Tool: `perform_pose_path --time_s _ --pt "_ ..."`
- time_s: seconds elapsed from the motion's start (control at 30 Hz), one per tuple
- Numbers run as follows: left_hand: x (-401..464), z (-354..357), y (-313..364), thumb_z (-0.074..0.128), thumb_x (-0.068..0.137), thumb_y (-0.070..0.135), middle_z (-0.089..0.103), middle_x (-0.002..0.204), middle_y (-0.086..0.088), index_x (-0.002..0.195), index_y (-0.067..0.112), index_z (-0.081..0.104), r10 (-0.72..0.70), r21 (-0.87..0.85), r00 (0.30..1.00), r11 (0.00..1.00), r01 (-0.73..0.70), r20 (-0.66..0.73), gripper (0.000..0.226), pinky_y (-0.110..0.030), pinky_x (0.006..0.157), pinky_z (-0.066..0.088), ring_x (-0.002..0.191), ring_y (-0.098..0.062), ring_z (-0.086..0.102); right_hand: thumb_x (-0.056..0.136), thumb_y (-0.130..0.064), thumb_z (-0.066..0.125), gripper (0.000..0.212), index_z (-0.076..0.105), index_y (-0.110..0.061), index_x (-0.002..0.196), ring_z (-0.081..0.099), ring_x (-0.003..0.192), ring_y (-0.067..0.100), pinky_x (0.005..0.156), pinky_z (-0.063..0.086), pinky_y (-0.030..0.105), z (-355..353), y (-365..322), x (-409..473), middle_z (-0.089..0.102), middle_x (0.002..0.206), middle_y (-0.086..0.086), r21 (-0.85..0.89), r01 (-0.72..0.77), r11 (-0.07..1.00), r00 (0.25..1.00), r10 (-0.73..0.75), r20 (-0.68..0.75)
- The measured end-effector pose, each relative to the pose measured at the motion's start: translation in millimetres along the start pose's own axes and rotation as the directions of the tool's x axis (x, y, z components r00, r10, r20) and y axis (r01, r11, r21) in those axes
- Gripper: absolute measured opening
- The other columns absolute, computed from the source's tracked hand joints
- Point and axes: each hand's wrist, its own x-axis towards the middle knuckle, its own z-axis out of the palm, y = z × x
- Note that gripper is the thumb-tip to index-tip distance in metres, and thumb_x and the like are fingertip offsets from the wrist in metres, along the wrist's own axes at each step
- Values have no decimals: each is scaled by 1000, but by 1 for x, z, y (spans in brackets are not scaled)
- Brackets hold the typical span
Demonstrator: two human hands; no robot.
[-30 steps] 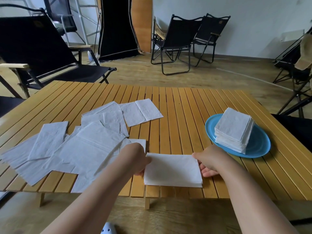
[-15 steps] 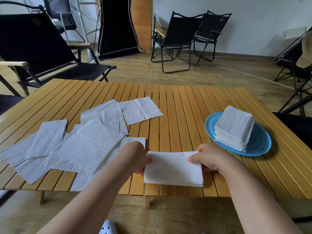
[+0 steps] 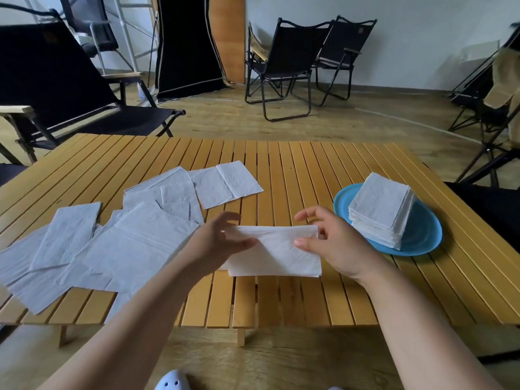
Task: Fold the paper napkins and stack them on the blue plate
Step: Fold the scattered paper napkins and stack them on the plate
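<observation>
— What could slip here, going from the left?

— The loose napkins (image 3: 92,249) lie overlapped across the left of the tabletop (image 3: 295,170), some hanging past the near edge. A sweep of the forearm could drag those off, I'd say.

— And the one being folded?

— The napkin (image 3: 277,256) is at the near middle, pinched at both ends. The left hand (image 3: 222,242) has its fingers (image 3: 247,243) closed on the left end; the right hand (image 3: 327,242) grips the right end between thumb and fingers. The paper is thin, so an uneven pull may skew the crease or tear it.

— The right side?

— The stack (image 3: 380,209) of folded napkins on the blue plate (image 3: 422,235) is tall and leans slightly. One dropped off-centre could likely tip it.
</observation>
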Motion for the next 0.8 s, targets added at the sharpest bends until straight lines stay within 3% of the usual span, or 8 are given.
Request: perform_pose_path --time_s 0.07,0.17,0.27,0.37,0.43,0.57,0.7,0.8 --pt "0 -1 -1 79 82 42 70 105 4 104 36 68 21 -20 999 1000 -20 39 25 -42 83 59 95 -18 65 90 -21 74 34 57 -37 115 67 98 12 75 63 32 1 2 1 67 108 -10 31 10 999 1000 -10 -18" --pt "-2 -2 2 79 85 29 72 94 -3 92 28 74 -33 -227 994 972 56 107 9 -48 85 61 95 -25 68 92 -21 72 34 56 -35 118 67 101 13 68 62 28 3 4 3 66 113 -8 61 -4 998 991 12 -131" --pt "-5 0 6 76 88 19 71 100 -9 96 21 74 -60 -311 988 945 103 145 8 -46 83 62 98 -27 69 86 -28 78 40 59 -33 121 67 105 17 80 63 40 4 11 9 67 116 -4 181 -114 977 964 153 -216" --pt "-7 2 8 74 89 18 71 103 -11 102 15 73 -86 -331 986 935 129 142 13 -39 79 63 98 -26 70 84 -34 79 33 64 -19 110 69 99 20 91 59 45 4 15 8 70 107 3 298 -336 894 926 371 -70" --pt "-6 2 7 74 89 19 70 107 -12 108 12 71 -118 -364 983 917 161 138 20 -38 78 63 100 -27 70 88 -33 76 28 65 -17 108 69 96 21 89 61 44 5 17 5 70 105 5 248 -408 879 907 422 -4" --pt "-9 3 10 76 86 18 66 117 -16 129 6 59 -232 -531 943 783 326 237 48 -39 76 63 98 -28 73 94 -30 69 24 63 -19 114 71 88 17 82 63 38 5 16 9 69 101 0 261 -301 917 931 342 -129" --pt "-17 9 27 73 87 7 69 112 -16 111 10 67 -187 -570 922 738 360 340 25 -39 80 62 92 -24 75 95 -35 68 24 61 -21 113 66 89 14 66 59 27 8 14 12 66 99 -4 210 -222 952 912 279 -301" --pt "-22 18 34 73 87 4 64 119 -15 118 17 67 -149 -601 938 734 316 312 33 -44 84 61 95 -26 75 94 -36 68 29 57 -22 116 64 93 14 62 56 22 9 14 11 63 105 -3 239 -222 945 865 304 -400"
